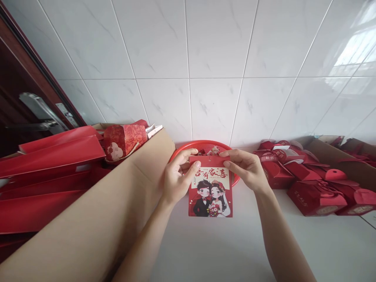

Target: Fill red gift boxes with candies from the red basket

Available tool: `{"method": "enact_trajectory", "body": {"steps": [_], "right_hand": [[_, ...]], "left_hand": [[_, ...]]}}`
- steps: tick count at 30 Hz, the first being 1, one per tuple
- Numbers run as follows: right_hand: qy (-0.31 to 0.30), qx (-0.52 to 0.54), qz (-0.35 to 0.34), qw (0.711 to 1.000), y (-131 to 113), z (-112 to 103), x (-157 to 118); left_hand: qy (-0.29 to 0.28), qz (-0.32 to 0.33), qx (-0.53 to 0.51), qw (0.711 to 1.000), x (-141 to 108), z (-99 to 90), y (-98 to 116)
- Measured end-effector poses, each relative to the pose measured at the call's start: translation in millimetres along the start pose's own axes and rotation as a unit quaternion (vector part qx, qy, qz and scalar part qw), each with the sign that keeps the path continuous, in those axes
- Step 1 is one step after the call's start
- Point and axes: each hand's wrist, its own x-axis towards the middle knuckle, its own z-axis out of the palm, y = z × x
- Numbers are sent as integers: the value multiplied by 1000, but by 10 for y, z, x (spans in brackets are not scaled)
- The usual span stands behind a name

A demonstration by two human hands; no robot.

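A red and cream packet (210, 192) with a cartoon bride and groom hangs upright between my hands, its picture facing me. At its upper left corner, my left hand (179, 176) pinches the red top edge between thumb and fingers. The upper right corner is gripped by my right hand (246, 168), thumb in front. Right behind the packet is a round red plastic basket (202, 143), partly hidden; small wrapped pieces show inside it.
A large cardboard box (129, 188) with red bags (58, 152) stands at the left, near a door handle (41, 109). Several red gift boxes (317, 197) are grouped on the white table (217, 250) at the right, beside another cardboard box (323, 156). White tiles line the back.
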Motion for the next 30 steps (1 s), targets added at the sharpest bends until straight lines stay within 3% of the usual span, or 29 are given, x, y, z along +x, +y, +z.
{"method": "enact_trajectory", "body": {"steps": [16, 23, 27, 30], "right_hand": [[0, -17, 21, 1000, 14, -17, -17], [-85, -113, 22, 990, -116, -179, -123], [-51, -149, 25, 987, -142, -304, -312], [8, -155, 48, 987, -188, -487, -530]], "left_hand": [[3, 14, 10, 1000, -17, 17, -7], [-55, 64, 33, 996, -64, 95, -6], [-110, 72, 50, 990, -77, 140, 15], [-114, 96, 44, 988, -54, 113, 15]]}}
